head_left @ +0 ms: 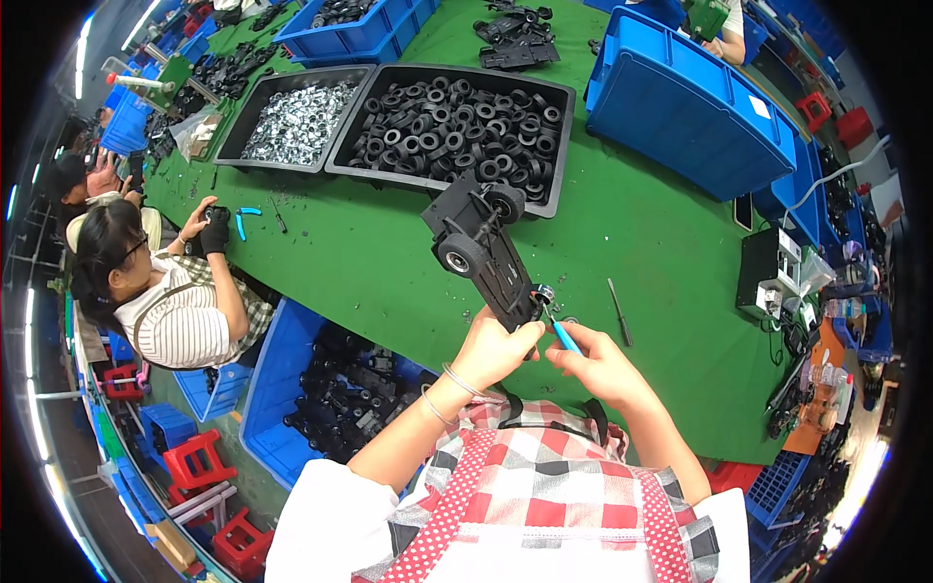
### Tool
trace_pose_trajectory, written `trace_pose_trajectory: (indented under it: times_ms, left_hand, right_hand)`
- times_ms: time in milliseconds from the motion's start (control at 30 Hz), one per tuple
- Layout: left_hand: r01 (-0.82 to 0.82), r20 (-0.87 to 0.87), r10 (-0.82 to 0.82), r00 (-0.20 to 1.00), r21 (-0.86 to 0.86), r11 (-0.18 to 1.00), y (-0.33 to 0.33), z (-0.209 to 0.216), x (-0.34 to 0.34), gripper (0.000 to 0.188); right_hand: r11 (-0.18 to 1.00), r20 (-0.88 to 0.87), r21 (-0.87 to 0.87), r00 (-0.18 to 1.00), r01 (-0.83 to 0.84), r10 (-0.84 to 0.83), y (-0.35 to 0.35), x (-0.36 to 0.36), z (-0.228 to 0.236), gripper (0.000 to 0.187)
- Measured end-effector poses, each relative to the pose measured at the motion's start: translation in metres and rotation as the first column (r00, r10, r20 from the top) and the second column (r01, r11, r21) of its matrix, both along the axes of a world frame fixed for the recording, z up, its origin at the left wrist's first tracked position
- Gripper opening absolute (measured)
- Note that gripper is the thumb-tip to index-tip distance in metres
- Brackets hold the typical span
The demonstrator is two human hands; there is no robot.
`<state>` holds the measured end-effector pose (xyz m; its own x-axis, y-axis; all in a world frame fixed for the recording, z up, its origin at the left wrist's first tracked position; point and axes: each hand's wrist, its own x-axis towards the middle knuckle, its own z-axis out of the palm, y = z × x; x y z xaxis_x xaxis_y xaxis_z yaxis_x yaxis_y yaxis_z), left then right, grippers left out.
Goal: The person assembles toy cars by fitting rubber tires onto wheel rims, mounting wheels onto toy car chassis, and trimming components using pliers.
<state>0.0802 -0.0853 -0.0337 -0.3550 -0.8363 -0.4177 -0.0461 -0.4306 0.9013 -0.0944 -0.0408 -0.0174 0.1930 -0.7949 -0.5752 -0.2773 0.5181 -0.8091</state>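
My left hand (498, 352) grips the near end of a black toy car chassis (491, 260), which is tilted with its far end away from me. Two wheels with black tires are on that far end. In my right hand (604, 367) is a pair of blue-handled pliers (564, 335), its jaws at a silvery wheel hub (544, 291) by the chassis's near end. Whether the jaws grip the hub I cannot tell. A screwdriver (620, 313) lies on the green table to the right of my right hand.
Black trays of tires (569, 146) and silvery hubs (233, 146) stand beyond the chassis. A big blue bin (680, 107) is at the far right. Left of me, a blue crate (267, 428) holds black chassis. A co-worker (185, 311) sits at the left edge near blue pliers (241, 223).
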Motion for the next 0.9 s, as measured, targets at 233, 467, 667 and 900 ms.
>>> trace_pose_trajectory:
  times_ms: [233,467,667,900]
  left_hand:
    - [0.033,0.11,-0.025,0.994,-0.067,0.997,-0.004,-0.009,0.006,0.023]
    - [-0.03,0.137,0.058,0.989,-0.198,0.98,0.001,-0.011,-0.011,0.024]
    - [-0.088,0.131,0.101,0.986,-0.107,0.99,-0.004,-0.013,-0.009,0.018]
    - [-0.103,-0.002,0.106,0.994,0.203,0.974,-0.006,-0.024,-0.007,0.017]
  right_hand:
    - [0.987,0.109,0.128,0.988,0.098,-0.112,-0.006,0.015,-0.003,0.04]
    - [0.968,0.166,0.13,0.957,0.216,-0.237,-0.007,0.015,-0.02,0.033]
    - [0.97,0.259,0.124,0.937,0.208,-0.234,-0.004,0.009,-0.039,0.029]
    - [0.996,0.132,0.059,0.989,0.06,-0.068,-0.007,0.0,-0.027,0.039]
